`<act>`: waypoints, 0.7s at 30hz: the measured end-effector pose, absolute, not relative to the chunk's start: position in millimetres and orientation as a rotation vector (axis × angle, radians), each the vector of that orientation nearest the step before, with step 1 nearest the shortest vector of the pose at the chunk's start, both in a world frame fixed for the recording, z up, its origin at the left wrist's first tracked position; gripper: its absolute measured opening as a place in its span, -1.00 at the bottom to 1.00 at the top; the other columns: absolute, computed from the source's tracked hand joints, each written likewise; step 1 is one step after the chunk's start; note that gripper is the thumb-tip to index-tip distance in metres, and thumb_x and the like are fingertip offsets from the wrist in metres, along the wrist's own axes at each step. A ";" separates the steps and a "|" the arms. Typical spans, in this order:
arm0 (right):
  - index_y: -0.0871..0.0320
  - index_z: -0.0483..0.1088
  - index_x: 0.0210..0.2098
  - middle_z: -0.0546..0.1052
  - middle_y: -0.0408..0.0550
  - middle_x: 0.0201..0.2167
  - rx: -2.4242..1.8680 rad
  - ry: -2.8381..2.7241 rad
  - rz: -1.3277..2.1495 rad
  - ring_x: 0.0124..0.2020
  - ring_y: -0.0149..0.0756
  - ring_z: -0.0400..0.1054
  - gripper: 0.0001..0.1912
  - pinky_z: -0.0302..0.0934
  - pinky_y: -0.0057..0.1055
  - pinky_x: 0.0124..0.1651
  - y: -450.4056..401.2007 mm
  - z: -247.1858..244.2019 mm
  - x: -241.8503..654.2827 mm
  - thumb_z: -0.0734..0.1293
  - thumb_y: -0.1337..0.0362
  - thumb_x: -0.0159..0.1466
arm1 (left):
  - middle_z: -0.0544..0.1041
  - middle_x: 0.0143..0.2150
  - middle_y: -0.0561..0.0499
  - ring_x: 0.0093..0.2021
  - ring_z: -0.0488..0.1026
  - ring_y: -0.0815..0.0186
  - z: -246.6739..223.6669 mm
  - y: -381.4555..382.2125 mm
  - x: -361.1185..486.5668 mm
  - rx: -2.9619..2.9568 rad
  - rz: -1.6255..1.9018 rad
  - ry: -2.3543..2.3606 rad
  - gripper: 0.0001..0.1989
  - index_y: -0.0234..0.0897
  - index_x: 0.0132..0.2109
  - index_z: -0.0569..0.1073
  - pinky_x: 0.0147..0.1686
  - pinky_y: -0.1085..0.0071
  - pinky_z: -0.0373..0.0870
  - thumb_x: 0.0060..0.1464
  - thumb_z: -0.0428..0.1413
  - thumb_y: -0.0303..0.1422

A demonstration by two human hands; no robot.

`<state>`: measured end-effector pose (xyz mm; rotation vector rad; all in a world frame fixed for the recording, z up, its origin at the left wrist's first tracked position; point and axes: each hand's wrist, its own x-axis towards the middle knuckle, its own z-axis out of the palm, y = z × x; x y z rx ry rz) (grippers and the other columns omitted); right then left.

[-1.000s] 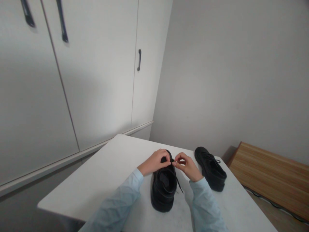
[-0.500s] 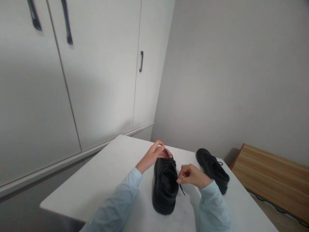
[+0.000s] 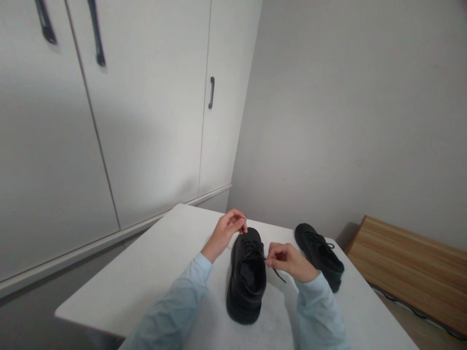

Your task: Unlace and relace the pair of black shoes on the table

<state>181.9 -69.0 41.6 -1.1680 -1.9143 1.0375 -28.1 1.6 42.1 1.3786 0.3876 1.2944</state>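
A black lace-up shoe stands on the white table, its heel toward me and its toe pointing away. Above the left side of its toe, my left hand pinches a black shoelace between thumb and fingers. On the shoe's right side, my right hand pinches another stretch of lace, whose loose end hangs below the fingers. A second black shoe, its lace in a bow, rests further right on the table, partly behind my right wrist.
White cabinet doors with dark handles rise at the left behind the table. A grey wall stands at the back. A wood-grain board is at the right, with a cable along its lower edge.
My left hand has moved left off the shoe's toe, drawing the lace with it. My right hand has risen slightly, and the hanging lace end now slants further right.
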 end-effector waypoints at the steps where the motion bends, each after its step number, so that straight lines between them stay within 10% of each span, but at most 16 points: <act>1: 0.21 0.41 -0.59 0.28 -0.18 -0.57 -1.141 -1.899 1.043 -0.53 -0.44 0.14 -0.72 0.05 -0.46 -0.47 -69.7 42.5 180.5 0.40 0.11 0.05 | 0.39 -0.51 0.08 -0.47 0.38 0.40 41.9 1.4 -28.1 1.403 1.280 0.394 -0.70 -0.32 -0.31 0.33 -0.44 0.48 0.30 -0.04 0.17 -0.17; 14: 0.21 0.51 -0.52 0.35 -0.17 -0.60 -1.128 -1.936 1.061 -0.59 -0.48 0.14 -0.69 0.03 -0.50 -0.52 -63.3 34.9 175.8 0.37 0.06 0.10 | 0.44 -0.45 0.03 -0.60 0.41 0.45 48.1 -5.7 -34.5 1.617 0.649 0.431 -0.64 -0.37 -0.26 0.36 -0.66 0.58 0.22 -0.01 0.14 -0.12; 21: 0.19 0.38 -0.50 0.26 -0.25 -0.69 -1.292 -1.565 0.752 -0.69 -0.49 0.12 -0.64 0.03 -0.51 -0.62 -39.0 16.3 180.1 0.32 -0.02 0.09 | 0.39 -0.53 0.09 -0.65 0.31 0.48 28.2 11.6 -26.6 1.739 0.936 0.719 -0.66 -0.35 -0.33 0.39 -0.65 0.56 0.16 0.05 0.04 -0.10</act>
